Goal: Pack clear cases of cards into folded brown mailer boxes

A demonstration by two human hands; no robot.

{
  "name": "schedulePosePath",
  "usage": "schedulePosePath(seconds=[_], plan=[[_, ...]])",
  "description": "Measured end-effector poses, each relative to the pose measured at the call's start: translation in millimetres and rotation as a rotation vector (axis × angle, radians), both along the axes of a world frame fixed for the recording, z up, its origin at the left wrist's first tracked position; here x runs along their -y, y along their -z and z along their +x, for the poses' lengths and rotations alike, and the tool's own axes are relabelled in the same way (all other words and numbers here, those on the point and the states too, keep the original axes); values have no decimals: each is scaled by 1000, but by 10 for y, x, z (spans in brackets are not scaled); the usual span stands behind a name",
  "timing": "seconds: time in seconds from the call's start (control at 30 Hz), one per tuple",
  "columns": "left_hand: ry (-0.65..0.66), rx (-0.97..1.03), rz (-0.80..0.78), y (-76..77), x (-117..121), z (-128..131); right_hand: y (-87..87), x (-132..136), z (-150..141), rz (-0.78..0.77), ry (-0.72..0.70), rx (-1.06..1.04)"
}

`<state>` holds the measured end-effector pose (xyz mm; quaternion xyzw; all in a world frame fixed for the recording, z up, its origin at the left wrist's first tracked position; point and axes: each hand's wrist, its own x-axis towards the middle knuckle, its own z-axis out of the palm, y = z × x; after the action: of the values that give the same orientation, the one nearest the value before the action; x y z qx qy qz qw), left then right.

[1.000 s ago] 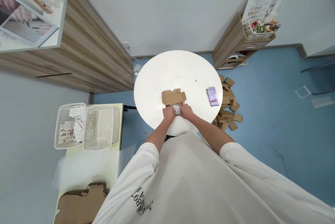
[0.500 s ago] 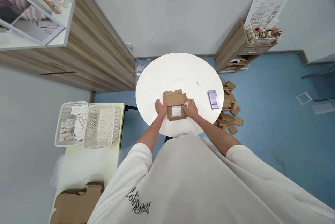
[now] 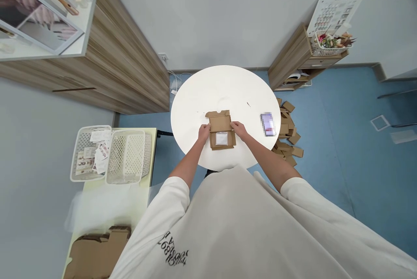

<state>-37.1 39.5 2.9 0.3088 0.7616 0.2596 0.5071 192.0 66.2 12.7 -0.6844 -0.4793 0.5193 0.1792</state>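
A small brown cardboard box (image 3: 220, 122) lies on the round white table (image 3: 224, 83), its lid raised on the far side. Inside its tray rests a flat white packet (image 3: 222, 138). My left hand (image 3: 204, 131) pinches the left side of the box near the lid fold. On the opposite side, my right hand (image 3: 239, 129) has its fingers closed on the right edge by the lid flap. The fingertips of both hands are partly hidden against the cardboard.
A blurred purple phone-like item (image 3: 268, 124) lies at the table's right. Several small cardboard boxes (image 3: 284, 129) are piled on the floor. White baskets (image 3: 125, 157), one holding papers, and flat cardboard (image 3: 97, 255) sit on the side table at left.
Both hands have moved from around the tray's sides to the side flaps near the lid fold. The side flaps are now drawn inward and the lid stands straighter.
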Motion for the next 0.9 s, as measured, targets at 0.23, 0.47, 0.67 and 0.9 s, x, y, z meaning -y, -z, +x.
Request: schedulePosePath(seconds=[0.23,0.47,0.67,0.9], plan=[[-3,122,-25,-15,-33,-56,-20,-63,15,-133,104,-161],[-57,221,-48,-10,-87,-139,-56,-106,84,-165,198,-245],[3,343,-22,-117,-79,-206,-161,-38,131,-129,124,-293],[53,449,13,-180,118,-258,-213,209,229,-122,107,-354]])
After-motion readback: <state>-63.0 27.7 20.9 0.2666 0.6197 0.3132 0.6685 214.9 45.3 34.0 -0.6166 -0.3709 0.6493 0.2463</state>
